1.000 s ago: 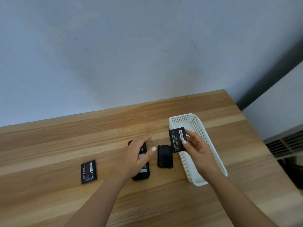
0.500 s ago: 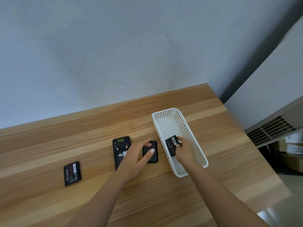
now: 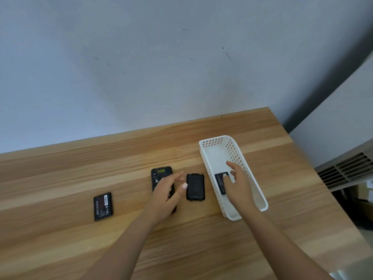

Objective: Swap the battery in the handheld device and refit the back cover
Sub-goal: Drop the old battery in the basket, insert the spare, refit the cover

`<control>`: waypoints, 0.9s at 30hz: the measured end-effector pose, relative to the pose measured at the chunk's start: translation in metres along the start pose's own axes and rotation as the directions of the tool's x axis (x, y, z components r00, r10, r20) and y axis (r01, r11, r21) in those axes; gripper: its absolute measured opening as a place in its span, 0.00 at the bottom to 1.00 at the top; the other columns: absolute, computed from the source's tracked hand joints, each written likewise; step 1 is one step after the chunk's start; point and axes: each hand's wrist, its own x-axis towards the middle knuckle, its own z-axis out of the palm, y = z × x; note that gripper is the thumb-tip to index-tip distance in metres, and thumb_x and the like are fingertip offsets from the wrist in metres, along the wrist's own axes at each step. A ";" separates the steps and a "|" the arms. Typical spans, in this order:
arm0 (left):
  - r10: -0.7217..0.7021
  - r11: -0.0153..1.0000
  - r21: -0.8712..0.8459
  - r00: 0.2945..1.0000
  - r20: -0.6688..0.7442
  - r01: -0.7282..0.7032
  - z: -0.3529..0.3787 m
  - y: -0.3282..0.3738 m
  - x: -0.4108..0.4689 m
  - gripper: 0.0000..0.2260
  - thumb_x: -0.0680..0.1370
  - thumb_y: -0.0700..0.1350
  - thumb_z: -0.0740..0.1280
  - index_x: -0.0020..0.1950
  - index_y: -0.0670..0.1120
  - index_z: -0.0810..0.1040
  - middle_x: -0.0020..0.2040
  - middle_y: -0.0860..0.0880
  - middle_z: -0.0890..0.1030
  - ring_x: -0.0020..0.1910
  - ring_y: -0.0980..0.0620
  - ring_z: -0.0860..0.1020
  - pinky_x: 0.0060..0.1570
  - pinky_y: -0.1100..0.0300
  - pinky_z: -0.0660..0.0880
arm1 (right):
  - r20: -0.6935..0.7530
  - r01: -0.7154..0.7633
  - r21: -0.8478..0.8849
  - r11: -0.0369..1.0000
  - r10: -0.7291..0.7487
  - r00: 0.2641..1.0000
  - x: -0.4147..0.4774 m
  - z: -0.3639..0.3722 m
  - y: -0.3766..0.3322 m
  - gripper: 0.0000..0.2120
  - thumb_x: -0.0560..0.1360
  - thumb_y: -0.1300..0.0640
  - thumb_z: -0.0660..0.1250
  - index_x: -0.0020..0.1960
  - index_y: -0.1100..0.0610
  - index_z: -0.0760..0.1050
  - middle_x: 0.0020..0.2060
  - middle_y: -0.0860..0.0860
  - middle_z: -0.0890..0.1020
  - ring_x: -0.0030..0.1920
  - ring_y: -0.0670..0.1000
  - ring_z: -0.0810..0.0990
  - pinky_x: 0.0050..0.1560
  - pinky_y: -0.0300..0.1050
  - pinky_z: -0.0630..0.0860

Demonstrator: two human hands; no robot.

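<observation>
The black handheld device (image 3: 161,172) lies face down on the wooden table, its back open. My left hand (image 3: 167,196) hovers over its lower half with fingers apart, holding nothing. The black back cover (image 3: 195,186) lies just right of the device. One black battery (image 3: 103,206) rests on the table at the left. A second battery (image 3: 220,182) lies flat inside the white basket (image 3: 212,138). My right hand (image 3: 240,187) is in the basket, fingers spread, with the thumb at the battery's right edge and no grip on it.
The table (image 3: 252,249) ends at the right, close to the basket. Beyond that edge stands a beige vented unit (image 3: 347,170). A grey wall runs along the table's far side.
My right hand has lowered the battery into the basket and let go of it. My left hand has stayed over the device. The camera view has shifted.
</observation>
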 end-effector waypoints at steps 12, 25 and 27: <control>-0.194 0.981 -0.064 0.953 -0.234 0.184 -0.087 -0.060 -0.060 0.22 0.77 0.61 0.59 0.70 0.57 0.67 0.63 0.62 0.74 0.63 0.67 0.69 0.62 0.64 0.67 | 0.462 0.343 -0.058 0.937 -0.280 0.842 -0.049 0.135 -0.067 0.21 0.78 0.61 0.60 0.70 0.50 0.67 0.65 0.45 0.71 0.64 0.43 0.70 0.64 0.39 0.68; -0.325 0.946 -0.089 0.911 -0.255 0.312 -0.135 -0.133 -0.104 0.32 0.75 0.49 0.69 0.67 0.70 0.53 0.66 0.69 0.63 0.67 0.67 0.62 0.63 0.74 0.58 | 0.708 0.316 -0.151 0.937 -0.121 0.696 -0.079 0.266 -0.072 0.26 0.76 0.64 0.62 0.72 0.53 0.64 0.67 0.51 0.73 0.66 0.49 0.71 0.66 0.42 0.67; -0.325 0.946 -0.078 0.913 -0.247 0.316 -0.131 -0.140 -0.098 0.35 0.73 0.46 0.71 0.71 0.62 0.53 0.66 0.63 0.64 0.69 0.62 0.62 0.63 0.74 0.57 | 0.694 0.261 -0.126 0.957 -0.103 0.712 -0.079 0.276 -0.071 0.27 0.75 0.66 0.61 0.72 0.54 0.64 0.65 0.52 0.75 0.63 0.49 0.73 0.64 0.41 0.69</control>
